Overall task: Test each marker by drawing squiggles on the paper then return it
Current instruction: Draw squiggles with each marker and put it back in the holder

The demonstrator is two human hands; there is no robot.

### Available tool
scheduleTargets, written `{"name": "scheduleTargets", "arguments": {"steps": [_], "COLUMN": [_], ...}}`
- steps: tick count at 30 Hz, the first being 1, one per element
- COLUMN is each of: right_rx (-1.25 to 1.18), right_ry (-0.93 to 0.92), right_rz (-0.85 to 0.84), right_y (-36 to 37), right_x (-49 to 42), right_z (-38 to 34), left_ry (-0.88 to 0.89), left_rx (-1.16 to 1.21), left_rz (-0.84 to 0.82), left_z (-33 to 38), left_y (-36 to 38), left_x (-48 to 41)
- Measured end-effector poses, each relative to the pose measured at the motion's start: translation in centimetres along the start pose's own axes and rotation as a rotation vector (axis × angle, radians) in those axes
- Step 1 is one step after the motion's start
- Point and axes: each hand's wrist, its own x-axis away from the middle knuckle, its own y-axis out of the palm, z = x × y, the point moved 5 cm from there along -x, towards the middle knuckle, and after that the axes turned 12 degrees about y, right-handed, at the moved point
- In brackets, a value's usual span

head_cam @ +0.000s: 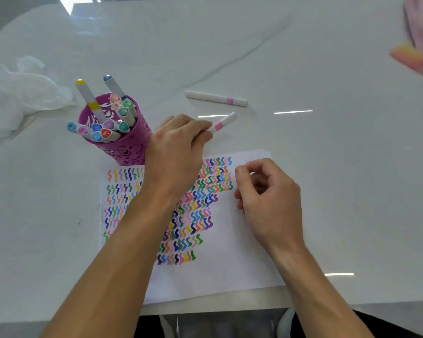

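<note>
A white sheet of paper [230, 264] covered in rows of coloured squiggles lies at the table's near edge. My left hand [178, 147] reaches over its top edge and grips a white marker with a pink band [224, 123], pointing away to the right. My right hand [269, 203] rests on the paper's right side, fingers curled loosely; whether anything small sits in them is unclear. A purple cutout cup [130, 147] holding several capped markers stands just left of my left hand. A second white marker with a pink band [216, 98] lies on the table beyond.
Crumpled white tissue or plastic [22, 93] lies at the far left. A blurred pink and orange object [415, 52] sits at the far right edge. The white marble table [327, 154] stretches beyond the paper.
</note>
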Motion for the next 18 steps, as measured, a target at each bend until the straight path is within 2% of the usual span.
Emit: {"name": "scheduleTargets", "arguments": {"steps": [6,14,18], "right_rx": [0.046,0.063,0.047], "right_ry": [-0.074,-0.181,-0.205], "right_rz": [-0.056,-0.188,-0.232], "right_y": [-0.1,0.4,-0.1], "right_x": [1.5,3.3,3.5], "right_z": [-1.5,-3.1,-3.1], "left_ry": [-0.195,-0.487,-0.488], "left_rx": [0.146,0.656,0.641], "left_rz": [0.052,0.077,0.023], "left_z": [2.5,5.3,5.5], "left_y": [-3.1,-4.1,-4.3], "left_x": [2.8,6.4,6.9]}}
